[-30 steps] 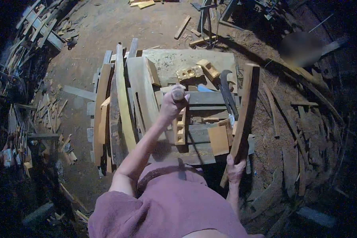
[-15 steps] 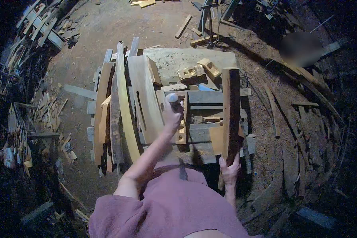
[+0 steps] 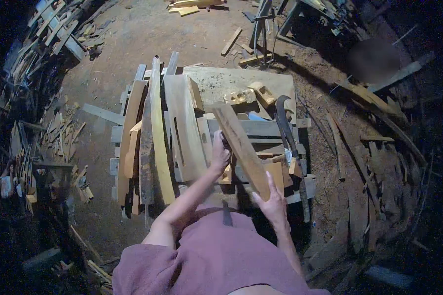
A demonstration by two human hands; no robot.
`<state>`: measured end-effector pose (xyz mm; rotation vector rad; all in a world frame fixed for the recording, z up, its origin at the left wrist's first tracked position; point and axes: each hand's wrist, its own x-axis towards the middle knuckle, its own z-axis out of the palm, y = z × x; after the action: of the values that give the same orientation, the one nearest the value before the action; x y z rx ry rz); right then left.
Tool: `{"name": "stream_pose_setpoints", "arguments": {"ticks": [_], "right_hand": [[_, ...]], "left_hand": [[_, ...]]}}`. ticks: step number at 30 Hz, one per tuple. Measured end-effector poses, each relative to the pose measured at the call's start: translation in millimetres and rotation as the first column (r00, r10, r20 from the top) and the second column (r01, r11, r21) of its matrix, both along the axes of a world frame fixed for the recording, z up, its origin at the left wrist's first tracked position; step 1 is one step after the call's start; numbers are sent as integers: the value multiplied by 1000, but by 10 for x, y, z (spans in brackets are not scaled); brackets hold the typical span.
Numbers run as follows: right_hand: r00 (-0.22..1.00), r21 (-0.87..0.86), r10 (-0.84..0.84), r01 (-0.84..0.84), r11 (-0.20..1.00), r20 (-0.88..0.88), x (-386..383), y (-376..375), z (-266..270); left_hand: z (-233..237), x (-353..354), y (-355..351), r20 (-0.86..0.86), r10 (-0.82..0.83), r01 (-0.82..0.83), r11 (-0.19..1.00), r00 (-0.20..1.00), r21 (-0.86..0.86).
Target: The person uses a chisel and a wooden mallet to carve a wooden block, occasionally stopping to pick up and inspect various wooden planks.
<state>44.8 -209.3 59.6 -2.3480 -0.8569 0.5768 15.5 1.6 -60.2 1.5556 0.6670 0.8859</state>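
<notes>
Facing a slatted bench (image 3: pixel 268 129), apparently using its breadth for supporting timber within reach. Looking across a pale speckled panel (image 3: pixel 270 76) at the far end, lying flat. Seeing a wide slotted board (image 3: pixel 184 113) and a longer yellow board (image 3: pixel 160 142) to the left, both lying lengthwise, probably for saving width.

Holding a plank (image 3: pixel 238 145) aslant above the bench's middle, its far end pointing forward and leftward. Gripping its near end in the right hand (image 3: pixel 274 204), closing thumb and fingers on the wood and laying one finger along the edge, seemingly for steering the tilt. Seeing a hooked blade (image 3: pixel 282 118) to the right, lying well apart from both hands, perhaps for safety.

Curling the left hand (image 3: pixel 220 155) just beside the plank, pressing its fingers around a dark object (image 3: pixel 225 141), mostly hidden; not telling its kind or any contact with the plank. Reaching over a mortised piece (image 3: pixel 225 176), partly showing beneath the wrist and likely lying central for easy access.
</notes>
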Motion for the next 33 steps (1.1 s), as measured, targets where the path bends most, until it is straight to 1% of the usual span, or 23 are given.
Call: {"name": "stream_pose_setpoints", "arguments": {"ticks": [2, 5, 6, 7, 8, 9, 12, 13, 14, 15, 16, 17, 18, 19, 20, 22, 24, 26, 27, 28, 30, 31, 33], "right_hand": [[1000, -22, 6, -6, 1000, -10, 35, -48, 33], [974, 250, -146, 186, 950, -171, 67, -58, 219], [981, 314, -171, 193, 930, -96, 102, -96, 162], [972, 324, -212, 235, 917, -104, 131, -142, 125], [961, 333, -253, 277, 901, -115, 147, -186, 106], [937, 319, -290, 339, 885, -193, 152, -210, 113], [933, 275, -326, 356, 893, -149, 112, -278, 99], [916, 278, -341, 391, 878, -210, 80, -319, 44], [920, 250, -339, 381, 890, -196, 60, -347, 7], [929, 230, -316, 356, 906, -192, 57, -363, -40], [920, 298, -283, 359, 884, -270, 65, -370, -121], [964, 416, -207, 259, 872, -167, 153, -481, -456], [942, 336, -207, 291, 896, -264, 157, -412, -330], [982, 279, -163, 183, 943, -92, 199, -410, -402], [959, 389, -136, 227, 893, -248, 224, -354, -411], [999, 300, 37, -23, 954, -40, 629, -498, -855], [982, 74, 11, 3, 997, -187, 725, -314, -563], [954, 389, 196, -95, 916, -227, 830, -286, -698], [965, 392, 248, -262, 882, 86, 800, -105, -492], [851, 211, 227, -360, 909, 473, 820, -116, -166], [885, 181, 245, -337, 924, 395, 946, -100, -312], [885, 187, 256, -348, 919, 388, 914, -54, -216], [944, 119, 238, -270, 955, 230, 879, 4, -85]], "left_hand": [[-13, -67, 8, -118, 4, -2, 1000, 993, 17], [82, -74, 133, -75, -8, 4, 999, 997, -51], [143, -105, 194, -71, -29, 23, 997, 997, -76], [358, -169, 187, -72, -30, 25, 997, 997, -73], [657, -260, 155, -50, -49, 41, 988, 998, -150], [815, -304, 150, -26, -67, 59, 973, 997, -223], [573, -272, 252, 18, -81, 83, 990, 997, -117], [563, -336, 239, 181, -167, 200, 962, 969, -188], [602, -377, 202, -137, -151, 132, 982, 979, -137], [748, -365, 125, -74, -11, 29, 971, 997, 238], [761, -412, 66, -191, -169, 140, 978, 967, -155], [661, -350, -25, -150, -115, 85, 977, 982, -194], [481, -308, -28, -52, -88, 95, 981, 995, 171], [569, -279, -119, -26, 31, -25, 982, 999, 188], [120, -83, -115, 107, -49, 39, 995, 993, 92], [362, -83, -94, 122, -77, 61, 990, 990, 130], [118, 55, -33, 46, -52, 45, 988, 998, 148], [145, 148, -56, 43, 121, -127, 974, 992, 186], [152, 87, -15, 90, -1, -10, 993, 996, 118], [130, 198, -63, 73, 145, -156, 973, 987, 172], [81, 157, -90, 14, 58, -59, 998, 998, 32], [113, 139, -142, 5, 72, -72, 997, 997, 35], [212, 107, -274, 74, 275, -283, 948, 959, 148]]}}
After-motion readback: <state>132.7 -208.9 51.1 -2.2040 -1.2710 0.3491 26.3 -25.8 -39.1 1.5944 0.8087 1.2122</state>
